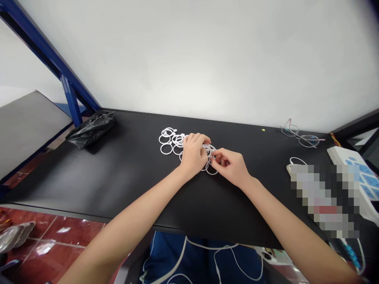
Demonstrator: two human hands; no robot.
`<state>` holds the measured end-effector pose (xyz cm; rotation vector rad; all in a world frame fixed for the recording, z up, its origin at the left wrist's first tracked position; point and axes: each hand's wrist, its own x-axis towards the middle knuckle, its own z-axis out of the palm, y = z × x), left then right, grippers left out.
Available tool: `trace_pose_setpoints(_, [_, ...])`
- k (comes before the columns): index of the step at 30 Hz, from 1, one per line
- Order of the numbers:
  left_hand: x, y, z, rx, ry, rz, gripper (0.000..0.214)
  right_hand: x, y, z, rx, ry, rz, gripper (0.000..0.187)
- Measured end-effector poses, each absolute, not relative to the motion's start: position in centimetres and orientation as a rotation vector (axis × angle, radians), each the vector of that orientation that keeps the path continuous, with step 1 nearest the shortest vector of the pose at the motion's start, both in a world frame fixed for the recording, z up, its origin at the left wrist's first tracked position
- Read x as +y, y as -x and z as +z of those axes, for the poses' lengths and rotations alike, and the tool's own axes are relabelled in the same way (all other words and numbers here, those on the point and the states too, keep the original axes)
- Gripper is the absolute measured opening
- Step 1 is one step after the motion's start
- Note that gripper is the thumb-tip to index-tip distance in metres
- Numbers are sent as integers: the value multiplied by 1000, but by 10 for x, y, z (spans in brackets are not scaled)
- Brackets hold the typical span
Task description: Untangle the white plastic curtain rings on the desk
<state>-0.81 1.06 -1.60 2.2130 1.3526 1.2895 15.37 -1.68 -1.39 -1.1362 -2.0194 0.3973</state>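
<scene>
Several white plastic rings (170, 142) lie in a loose pile on the black table (124, 177), some linked together. My left hand (194, 154) rests on the right part of the pile with its fingers curled over rings. My right hand (231, 165) sits just right of it, thumb and fingers pinched on a white ring (211, 170) at the pile's edge. The two hands almost touch.
A crumpled black plastic bag (90, 129) lies at the table's far left. Wire-framed glasses (302, 136) sit at the far right near the wall. A white and blue power strip (359, 173) and white cables lie at the right edge. A blue frame (69, 96) stands left.
</scene>
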Motion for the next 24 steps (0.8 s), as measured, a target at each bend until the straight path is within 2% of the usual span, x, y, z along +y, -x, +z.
trace_pose_setpoints(24, [16, 12, -21, 1326, -2217, 1328, 33, -16, -158, -13, -1962, 1142, 354, 5])
